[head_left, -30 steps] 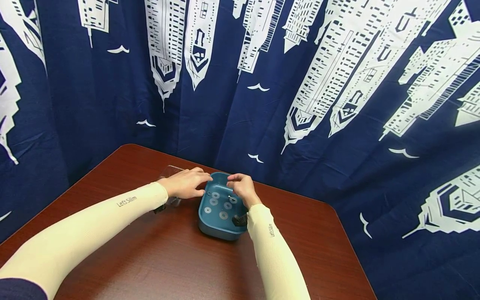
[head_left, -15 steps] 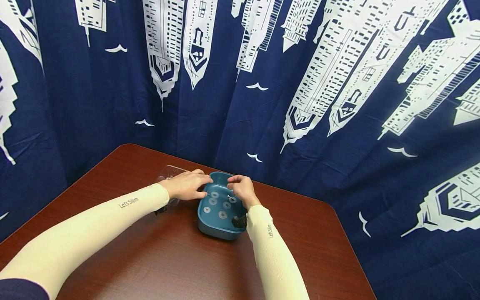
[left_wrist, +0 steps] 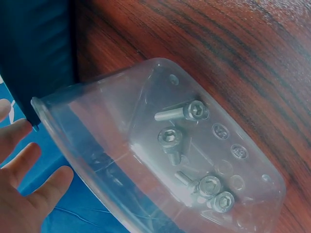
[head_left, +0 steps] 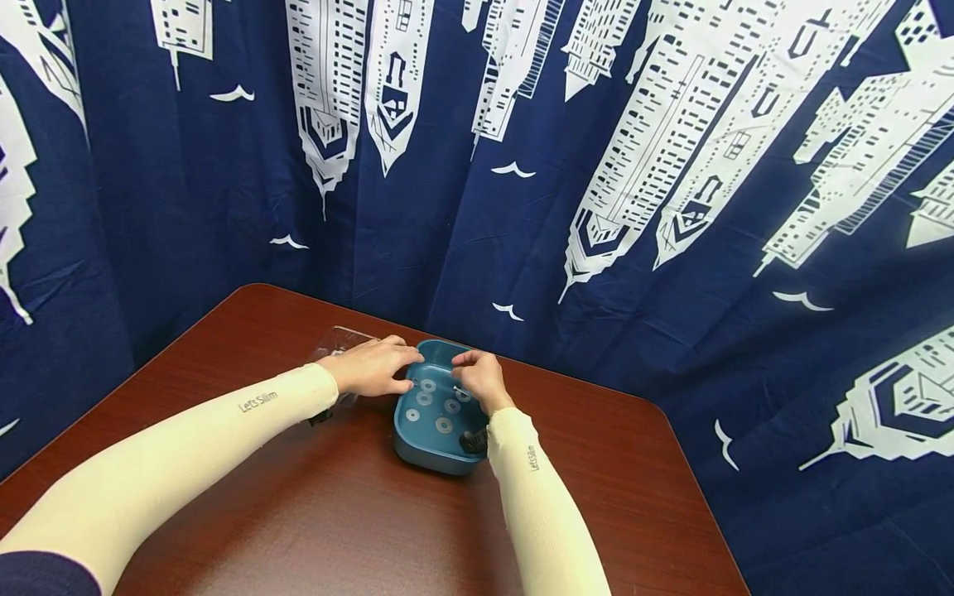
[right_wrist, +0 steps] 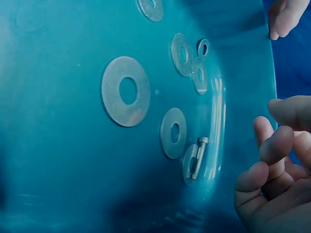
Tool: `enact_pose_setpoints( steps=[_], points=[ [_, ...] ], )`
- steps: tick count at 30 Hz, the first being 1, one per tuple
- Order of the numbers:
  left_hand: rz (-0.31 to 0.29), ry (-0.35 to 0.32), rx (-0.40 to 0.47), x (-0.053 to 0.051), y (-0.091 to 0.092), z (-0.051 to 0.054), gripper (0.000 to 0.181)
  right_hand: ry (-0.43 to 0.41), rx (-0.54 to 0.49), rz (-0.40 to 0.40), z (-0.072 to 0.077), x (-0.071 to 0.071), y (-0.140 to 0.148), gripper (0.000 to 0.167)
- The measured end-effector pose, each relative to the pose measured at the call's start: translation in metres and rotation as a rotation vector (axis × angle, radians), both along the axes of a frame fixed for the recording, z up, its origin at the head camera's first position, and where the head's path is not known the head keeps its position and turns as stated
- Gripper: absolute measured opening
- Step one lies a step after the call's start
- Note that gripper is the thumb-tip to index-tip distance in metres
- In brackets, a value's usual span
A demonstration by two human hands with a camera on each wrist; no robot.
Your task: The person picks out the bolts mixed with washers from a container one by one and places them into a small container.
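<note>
A blue plastic bin (head_left: 432,463) stands at the table's far side. My left hand (head_left: 373,367) reaches to its left rim, fingers spread and fairly straight; contact is hard to tell. Over the bin's right half hovers my right hand (head_left: 480,379). In the right wrist view its fingers (right_wrist: 252,177) bend loosely, with nothing visible between them. Several flat washers (right_wrist: 112,92) lie on the bin floor, and a small socket-head screw (right_wrist: 198,158) rests against one. Beneath my left wrist, a clear plastic container (left_wrist: 167,65) holds several socket-head bolts (left_wrist: 197,110).
The brown wooden table (head_left: 298,497) extends in front of the bin and to both sides. Behind it hangs a dark blue curtain (head_left: 447,232) with white building prints. The clear container sits left of the bin, partly hidden by the left hand.
Both hands stay almost in place. The right forearm has shifted slightly left, and the head view has moved a little. The bin and the washers look the same.
</note>
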State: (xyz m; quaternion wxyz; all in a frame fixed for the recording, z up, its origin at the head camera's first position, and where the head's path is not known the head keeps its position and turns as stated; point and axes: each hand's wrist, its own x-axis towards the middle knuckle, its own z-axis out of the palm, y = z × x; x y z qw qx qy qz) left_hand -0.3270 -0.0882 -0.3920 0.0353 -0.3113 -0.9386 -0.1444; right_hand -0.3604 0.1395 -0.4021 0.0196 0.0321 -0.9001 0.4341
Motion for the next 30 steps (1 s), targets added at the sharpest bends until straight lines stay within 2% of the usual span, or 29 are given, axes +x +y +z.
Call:
enact_pose_setpoints(
  steps=[7, 11, 17, 24, 30],
  points=[
    [0.002, -0.003, -0.008, -0.001, 0.001, 0.004, 0.056, 0.026, 0.087, -0.04, 0.0, 0.001, -0.004, 0.017],
    [0.005, -0.006, -0.013, -0.001, 0.0, 0.003, 0.056, 0.02, 0.15, -0.07, -0.002, 0.001, -0.006, 0.015],
    [0.006, -0.011, -0.018, -0.003, 0.0, -0.003, 0.055, 0.02, 0.18, -0.09, -0.006, 0.003, -0.008, 0.012],
    [0.006, -0.012, -0.016, -0.001, 0.001, 0.0, 0.056, 0.04, 0.255, -0.115, -0.01, 0.004, -0.01, 0.009],
    [0.002, -0.011, -0.008, -0.001, 0.001, 0.0, 0.055, 0.04, 0.264, -0.143, -0.01, 0.006, -0.012, 0.01]
  ],
)
